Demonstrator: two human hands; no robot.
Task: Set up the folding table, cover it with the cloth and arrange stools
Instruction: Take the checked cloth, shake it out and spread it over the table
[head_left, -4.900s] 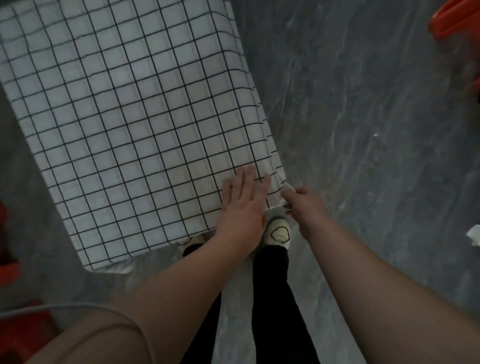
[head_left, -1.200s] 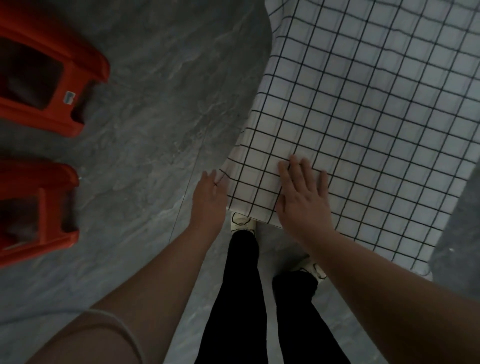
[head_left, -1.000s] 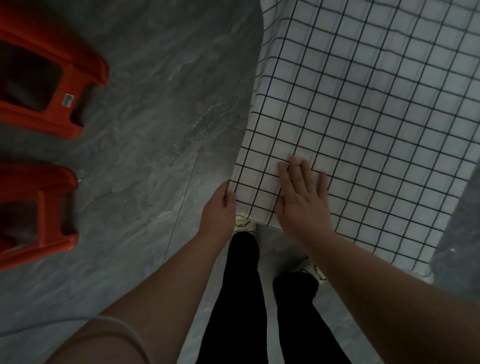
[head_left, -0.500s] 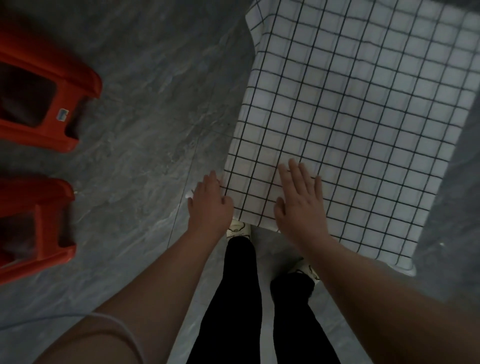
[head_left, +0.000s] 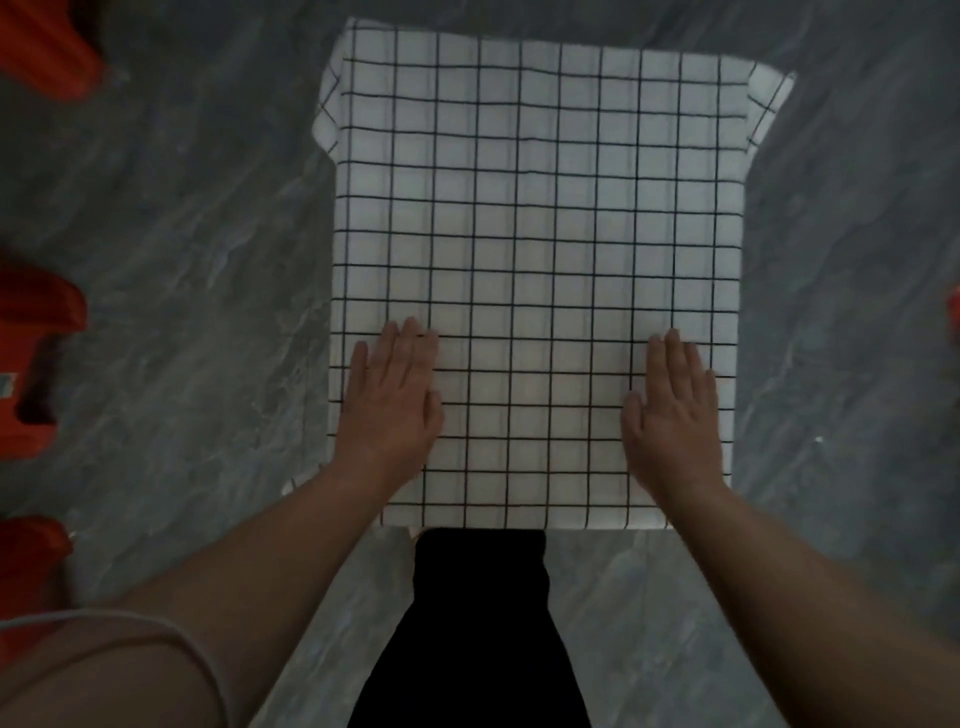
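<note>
Both of our hands lie flat on the white cloth with the thin black grid (head_left: 540, 249), palms down, fingers straight and close together, gripping nothing. Our left hand (head_left: 392, 402) sits at about 8 o'clock on the covered top, just inside the left edge, fingertips pointing to 12. Our right hand (head_left: 675, 410) mirrors it at about 4 o'clock, just inside the right edge, thumb tucked toward the centre. The hands are well apart, with several grid columns of bare cloth between them.

The cloth covers the whole tabletop; the table itself is hidden under it, so we cannot tell its frame or legs. Grid lines run roughly square to the edges. The cloth drapes over the far corners at 11 and 1 o'clock, where small folded flaps hang off, and its near hem ends straight at 6 o'clock, right above our black trouser legs (head_left: 478, 623).

Red plastic stools (head_left: 36, 358) are cut off by the frame at 9 o'clock, with more red at 10 and 8 o'clock, all well apart from the cloth. A sliver of red (head_left: 955, 317) shows at 3 o'clock, too cropped to identify. Everything stands on grey marbled floor tiles (head_left: 208, 234).
</note>
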